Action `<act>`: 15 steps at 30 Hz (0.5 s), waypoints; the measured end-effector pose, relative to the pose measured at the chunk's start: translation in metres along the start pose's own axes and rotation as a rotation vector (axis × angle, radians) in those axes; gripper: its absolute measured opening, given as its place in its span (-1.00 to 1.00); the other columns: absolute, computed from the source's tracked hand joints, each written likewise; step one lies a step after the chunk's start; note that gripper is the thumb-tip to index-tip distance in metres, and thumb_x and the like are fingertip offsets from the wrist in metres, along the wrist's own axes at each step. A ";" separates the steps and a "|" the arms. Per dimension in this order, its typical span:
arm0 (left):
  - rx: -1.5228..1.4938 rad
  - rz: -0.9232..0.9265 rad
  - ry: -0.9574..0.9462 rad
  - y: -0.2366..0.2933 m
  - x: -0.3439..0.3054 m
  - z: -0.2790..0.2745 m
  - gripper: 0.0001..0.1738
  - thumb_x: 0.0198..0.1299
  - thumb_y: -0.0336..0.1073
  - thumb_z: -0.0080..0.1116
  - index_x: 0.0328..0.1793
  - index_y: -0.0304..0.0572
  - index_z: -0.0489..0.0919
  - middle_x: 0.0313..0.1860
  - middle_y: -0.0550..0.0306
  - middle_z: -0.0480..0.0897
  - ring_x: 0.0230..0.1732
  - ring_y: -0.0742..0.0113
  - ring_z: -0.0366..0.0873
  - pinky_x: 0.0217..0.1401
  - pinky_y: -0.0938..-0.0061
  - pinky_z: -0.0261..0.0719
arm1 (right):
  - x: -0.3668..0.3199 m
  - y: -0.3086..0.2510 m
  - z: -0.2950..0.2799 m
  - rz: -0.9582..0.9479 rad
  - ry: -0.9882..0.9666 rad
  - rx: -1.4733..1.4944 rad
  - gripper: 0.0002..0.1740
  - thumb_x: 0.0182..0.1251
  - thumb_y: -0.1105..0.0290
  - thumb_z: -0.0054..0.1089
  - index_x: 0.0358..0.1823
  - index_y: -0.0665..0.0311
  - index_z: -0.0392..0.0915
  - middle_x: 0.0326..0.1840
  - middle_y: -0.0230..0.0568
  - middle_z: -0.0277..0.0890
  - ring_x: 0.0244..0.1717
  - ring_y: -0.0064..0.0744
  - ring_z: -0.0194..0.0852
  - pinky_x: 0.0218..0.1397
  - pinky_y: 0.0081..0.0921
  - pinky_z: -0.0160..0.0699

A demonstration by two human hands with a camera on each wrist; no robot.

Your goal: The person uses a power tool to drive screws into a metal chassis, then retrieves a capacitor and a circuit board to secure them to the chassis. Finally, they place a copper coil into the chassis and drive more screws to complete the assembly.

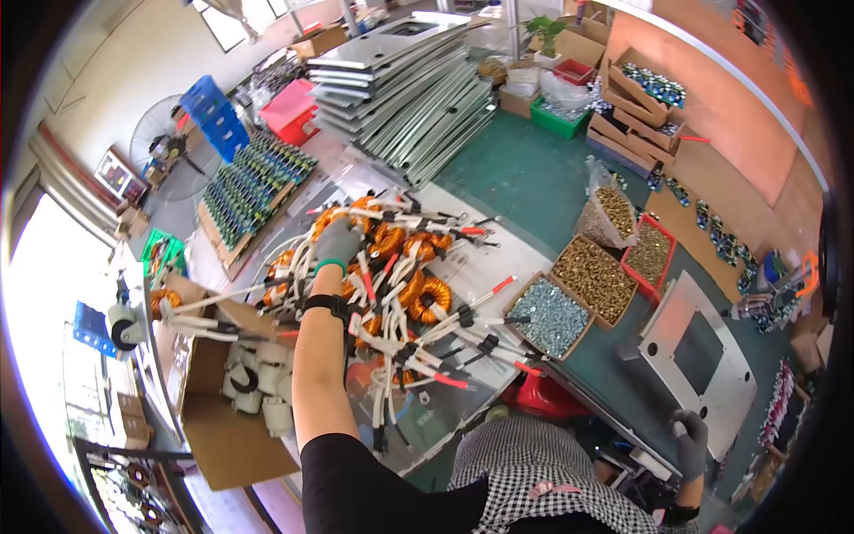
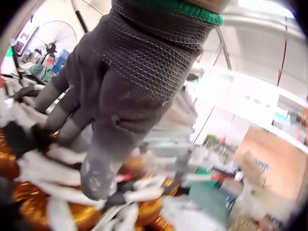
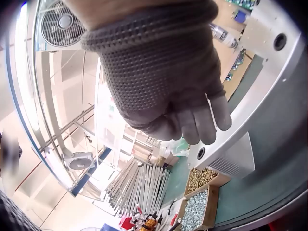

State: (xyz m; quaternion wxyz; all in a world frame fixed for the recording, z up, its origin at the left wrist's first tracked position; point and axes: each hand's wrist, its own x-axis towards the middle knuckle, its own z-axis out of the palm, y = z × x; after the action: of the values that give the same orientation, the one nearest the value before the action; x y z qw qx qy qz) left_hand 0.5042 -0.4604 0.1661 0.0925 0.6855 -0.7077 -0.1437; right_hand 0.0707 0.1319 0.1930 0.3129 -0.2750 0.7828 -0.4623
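My left hand point(image 1: 338, 242), in a grey glove with a green cuff, reaches into a heap of copper-wound ring coils point(image 1: 431, 299) with white leads. In the left wrist view its fingers point(image 2: 65, 113) point down among the white leads point(image 2: 53, 185), slightly spread, with the thumb apart from them. No coil shows gripped in it. My right hand point(image 1: 690, 443), also gloved in grey, is beside the near edge of a flat metal panel point(image 1: 654, 338) with a square cutout. Its fingers point(image 3: 204, 122) hang loosely together in the right wrist view, holding nothing.
Boxes of silver fasteners point(image 1: 549, 316) and brass fasteners point(image 1: 594, 280) stand between the coils and the panel. Stacked metal panels point(image 1: 400, 98) rise at the back. A cardboard box point(image 1: 227, 445) with white cylindrical parts sits at left, and a board of green-blue components point(image 1: 253, 191) lies beyond.
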 end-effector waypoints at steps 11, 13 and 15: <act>-0.564 -0.107 0.118 -0.014 0.055 0.043 -0.58 0.05 -0.11 0.21 -0.15 -0.37 0.59 -0.49 0.05 0.57 -0.52 0.29 0.40 -0.40 0.37 0.38 | -0.023 0.017 0.006 0.189 0.127 0.018 -0.76 0.18 0.49 -0.01 -0.14 0.43 0.49 -0.41 -0.26 0.48 -0.40 -0.48 0.48 -0.27 -0.55 0.48; -0.845 -0.159 0.135 -0.010 0.027 0.003 -0.53 0.10 -0.10 0.21 0.00 -0.34 0.55 -0.49 0.20 0.50 -0.54 0.46 0.31 -0.47 0.47 0.30 | 0.005 0.012 0.015 0.160 0.043 -0.016 -0.76 0.20 0.51 0.00 -0.11 0.45 0.49 -0.34 -0.22 0.51 -0.33 -0.47 0.50 -0.19 -0.53 0.50; -0.843 -0.021 0.136 -0.001 -0.021 -0.036 -0.51 0.18 -0.11 0.18 0.12 -0.32 0.50 -0.46 0.29 0.43 -0.54 0.57 0.23 -0.51 0.58 0.19 | 0.038 -0.008 0.039 0.089 -0.110 0.064 -0.73 0.22 0.48 0.01 -0.08 0.44 0.49 -0.32 -0.22 0.53 -0.33 -0.46 0.53 -0.19 -0.49 0.53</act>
State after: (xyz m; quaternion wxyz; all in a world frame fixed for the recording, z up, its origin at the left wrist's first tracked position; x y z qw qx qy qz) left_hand 0.5183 -0.4425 0.2006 0.4096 0.6029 -0.5724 -0.3758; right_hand 0.0765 0.0799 0.1764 0.3841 -0.2549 0.7608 -0.4569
